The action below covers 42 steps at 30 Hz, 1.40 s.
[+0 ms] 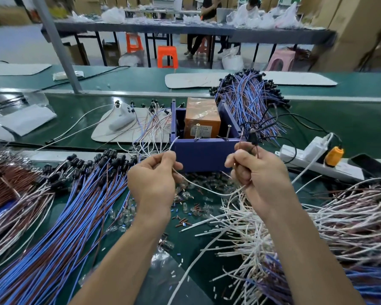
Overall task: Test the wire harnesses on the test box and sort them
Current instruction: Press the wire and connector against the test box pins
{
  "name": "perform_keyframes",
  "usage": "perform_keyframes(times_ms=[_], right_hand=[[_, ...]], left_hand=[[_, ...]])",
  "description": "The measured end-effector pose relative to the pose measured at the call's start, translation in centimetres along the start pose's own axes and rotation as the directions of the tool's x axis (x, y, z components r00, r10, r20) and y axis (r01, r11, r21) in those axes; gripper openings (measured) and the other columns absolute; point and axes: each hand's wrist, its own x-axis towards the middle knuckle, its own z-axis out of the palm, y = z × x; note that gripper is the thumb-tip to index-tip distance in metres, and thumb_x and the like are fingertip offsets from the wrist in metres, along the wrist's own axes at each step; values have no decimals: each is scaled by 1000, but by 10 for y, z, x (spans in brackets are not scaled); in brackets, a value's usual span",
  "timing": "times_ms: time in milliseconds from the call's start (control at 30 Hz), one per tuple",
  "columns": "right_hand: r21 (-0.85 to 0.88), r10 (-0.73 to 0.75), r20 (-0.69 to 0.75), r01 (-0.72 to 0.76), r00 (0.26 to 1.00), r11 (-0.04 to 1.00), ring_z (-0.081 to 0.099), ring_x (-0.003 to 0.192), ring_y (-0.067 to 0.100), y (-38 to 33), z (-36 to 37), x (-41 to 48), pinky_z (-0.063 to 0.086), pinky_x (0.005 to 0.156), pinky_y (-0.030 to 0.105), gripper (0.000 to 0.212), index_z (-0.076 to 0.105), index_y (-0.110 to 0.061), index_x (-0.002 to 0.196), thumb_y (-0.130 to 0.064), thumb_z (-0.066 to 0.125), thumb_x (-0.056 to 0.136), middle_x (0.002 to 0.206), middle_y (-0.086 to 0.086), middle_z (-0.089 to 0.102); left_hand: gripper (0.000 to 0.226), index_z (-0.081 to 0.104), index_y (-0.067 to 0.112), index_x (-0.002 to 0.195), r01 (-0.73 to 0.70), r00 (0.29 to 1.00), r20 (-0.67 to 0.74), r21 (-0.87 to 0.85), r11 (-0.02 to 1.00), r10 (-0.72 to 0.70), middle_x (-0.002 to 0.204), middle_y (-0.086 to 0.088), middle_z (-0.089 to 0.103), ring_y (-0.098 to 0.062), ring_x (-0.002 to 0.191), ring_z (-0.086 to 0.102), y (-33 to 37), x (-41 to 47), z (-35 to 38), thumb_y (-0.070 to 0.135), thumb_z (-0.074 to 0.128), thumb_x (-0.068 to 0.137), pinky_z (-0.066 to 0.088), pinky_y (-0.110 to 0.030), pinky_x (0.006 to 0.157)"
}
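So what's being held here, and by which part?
One wire harness between both: left hand pinches its white wire near the free end, right hand grips the wires just below the black connector.

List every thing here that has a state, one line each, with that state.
left hand, pinching the white wire.
right hand, gripping a brown wire with black connector.
white wire, slack, sagging between the hands.
test box, open-topped, orange unit inside.
power strip, orange plug inserted.
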Motion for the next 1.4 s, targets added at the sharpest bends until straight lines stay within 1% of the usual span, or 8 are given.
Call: perform_keyframes(times_ms=[167,267,367,567,733,867,1033,1400], right_hand=[[15,-2,-36,3,999,1000,28,35,5,-4,-7,7,19,45,19,19,69,-8,81,3,61,95,66,15,70],[-16,16,-127,-18,992,1000,50,39,2,7,-11,2,36,42,12,12,72,-7,83,2,67,91,62,11,70],[-19,28,-173,-32,985,999,52,40,1,13,-13,2,39,42,11,11,74,-7,83,1,70,89,58,9,69],[20,47,-186,-44,981,999,44,43,7,14,-18,8,35,44,14,39,75,-22,52,-3,75,87,51,-2,56],[67,87,-199,-75,976,995,43,39,6,16,-20,8,31,42,17,34,72,-18,55,-1,75,86,48,-2,53],[70,103,-191,-91,976,993,48,40,6,16,-21,9,37,42,16,22,65,-15,71,-2,77,85,51,-1,56],[50,99,-211,-90,973,995,43,42,9,16,-20,10,33,44,18,38,70,-19,51,-4,77,85,51,0,56],[-142,-65,-367,14,928,990,46,38,9,18,-12,25,38,43,15,23,67,-13,65,-8,83,81,48,4,59]], left_hand=[[35,77,33,61,-68,998,-8,39,997,69,58,-2,72,-11,40,59,5,12,9,19,72,93,49,-26,42],[31,77,33,66,-85,996,-6,78,993,86,57,-1,71,-13,40,60,-1,11,13,19,72,93,50,-28,44],[33,78,35,66,-77,997,0,86,993,77,55,-1,69,-11,39,55,-7,11,17,16,73,92,45,-27,42],[26,77,32,66,-78,997,-1,68,995,79,56,0,70,-10,39,53,-8,13,23,21,74,90,43,-21,41],[28,76,22,63,-88,996,30,90,992,86,56,-1,70,-10,39,54,-8,14,28,19,74,91,44,-21,41],[27,77,31,67,-107,993,66,97,990,100,57,0,71,-10,40,55,-6,11,33,21,73,91,44,-20,42],[28,77,33,68,-116,992,60,95,989,111,57,0,71,-10,40,55,-7,10,33,19,73,92,46,-21,43],[27,77,33,66,-122,991,59,103,987,117,56,0,70,-10,39,55,-7,10,34,19,73,89,46,-21,43]])
